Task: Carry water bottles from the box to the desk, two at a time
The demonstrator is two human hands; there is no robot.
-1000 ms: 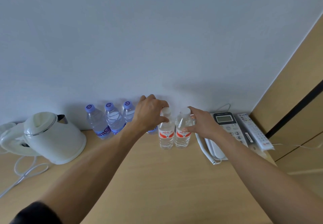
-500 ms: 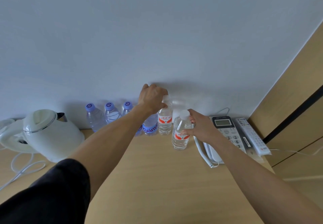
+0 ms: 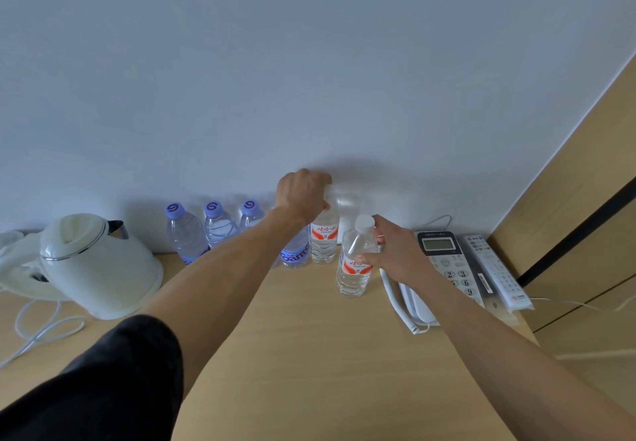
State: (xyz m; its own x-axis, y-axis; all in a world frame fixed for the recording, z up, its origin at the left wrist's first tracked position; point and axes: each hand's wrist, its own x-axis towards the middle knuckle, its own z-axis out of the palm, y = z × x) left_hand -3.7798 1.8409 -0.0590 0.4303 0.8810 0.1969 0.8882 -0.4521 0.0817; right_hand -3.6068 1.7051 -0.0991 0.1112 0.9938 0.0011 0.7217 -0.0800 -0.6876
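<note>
We are standing at the desk point(image 3: 309, 354) and putting two water bottles down. Our left hand point(image 3: 303, 196) is wrapping its fingers around the top of one red-label bottle point(image 3: 323, 241), which is sitting by the wall, just beside the blue-label bottles point(image 3: 187, 234). Our right hand point(image 3: 395, 255) is holding the other red-label bottle point(image 3: 354, 268) by its side, with the thumb and fingers curled around it. This bottle is standing a bit nearer to us, just beside the white phone point(image 3: 444, 268). We are seeing four blue-label bottles in a row by the wall, next to the white kettle point(image 3: 99, 265), so we think some trips are already done. These two bottles look like they are touching the desk now, but we are still holding them. We are not seeing the box here, so we cannot tell how many bottles are left in it. We think letting go comes next, then going back for more.
</note>
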